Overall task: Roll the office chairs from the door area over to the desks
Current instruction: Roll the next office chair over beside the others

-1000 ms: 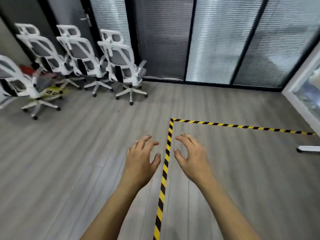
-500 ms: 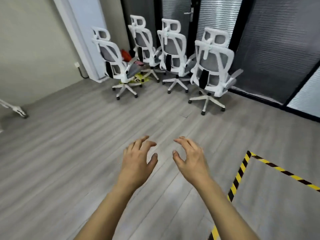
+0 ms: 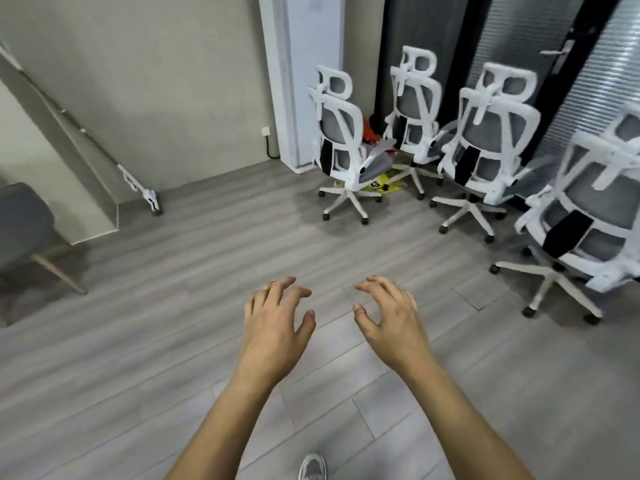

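Chairs (image 3: 491, 133) now sit nearer and further right; your left hand (image 3: 277, 327) and right hand (image 3: 391, 323) hover empty, loosely curled, well short of the nearest chair (image 3: 602, 199).

empty hands (image 3: 332, 323), four white chairs (image 3: 485, 147)

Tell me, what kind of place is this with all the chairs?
Most likely an office. A row of white office chairs on wheels stands by a glass wall with blinds and a door handle, on a grey plank floor.
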Tool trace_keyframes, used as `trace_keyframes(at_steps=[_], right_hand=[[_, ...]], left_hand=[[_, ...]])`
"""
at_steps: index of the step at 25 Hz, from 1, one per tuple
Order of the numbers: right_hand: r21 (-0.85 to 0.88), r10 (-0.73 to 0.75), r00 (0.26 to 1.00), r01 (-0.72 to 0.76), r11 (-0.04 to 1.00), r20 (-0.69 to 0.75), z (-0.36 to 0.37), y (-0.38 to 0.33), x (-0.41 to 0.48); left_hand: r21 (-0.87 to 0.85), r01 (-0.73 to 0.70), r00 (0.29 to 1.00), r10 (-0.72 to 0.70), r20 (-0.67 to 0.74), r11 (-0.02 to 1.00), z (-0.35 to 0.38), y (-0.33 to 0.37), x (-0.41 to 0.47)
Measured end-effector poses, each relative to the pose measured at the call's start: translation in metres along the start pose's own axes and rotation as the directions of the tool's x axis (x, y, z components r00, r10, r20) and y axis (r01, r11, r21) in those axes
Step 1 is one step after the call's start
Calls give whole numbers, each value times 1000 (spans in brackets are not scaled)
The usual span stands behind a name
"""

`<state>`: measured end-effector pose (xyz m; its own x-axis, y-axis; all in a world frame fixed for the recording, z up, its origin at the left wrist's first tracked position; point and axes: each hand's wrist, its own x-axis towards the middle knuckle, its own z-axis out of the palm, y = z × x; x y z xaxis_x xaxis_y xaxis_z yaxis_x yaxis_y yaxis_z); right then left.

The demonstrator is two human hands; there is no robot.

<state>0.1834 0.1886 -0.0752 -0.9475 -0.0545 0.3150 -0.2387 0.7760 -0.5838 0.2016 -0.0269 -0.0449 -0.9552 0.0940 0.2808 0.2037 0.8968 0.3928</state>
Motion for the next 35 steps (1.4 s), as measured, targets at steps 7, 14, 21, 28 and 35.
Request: trace_keyframes(at_steps=[7,14,21,28,35], right_hand=[[17,-14,1000,14,1000,-21,68,9,225],[72,30,995,-23,997,-93,137,70,456],[94,21,994,-11,996,-108,186,117,700],[74,61,980,-48,996,-187,252,166,919],[19,297,925,-302,953,-236,282,221,1092]], left_hand=[[-25,-19,1000,19,-20,1000,18,-81,217],[-1,-42,999,42,25,999,75,-150,453],[11,-54,998,54,18,998,109,-200,696],[-32,-82,994,84,68,996,166,-278,918],[-67,-237,948,246,204,969,230,-327,1153]])
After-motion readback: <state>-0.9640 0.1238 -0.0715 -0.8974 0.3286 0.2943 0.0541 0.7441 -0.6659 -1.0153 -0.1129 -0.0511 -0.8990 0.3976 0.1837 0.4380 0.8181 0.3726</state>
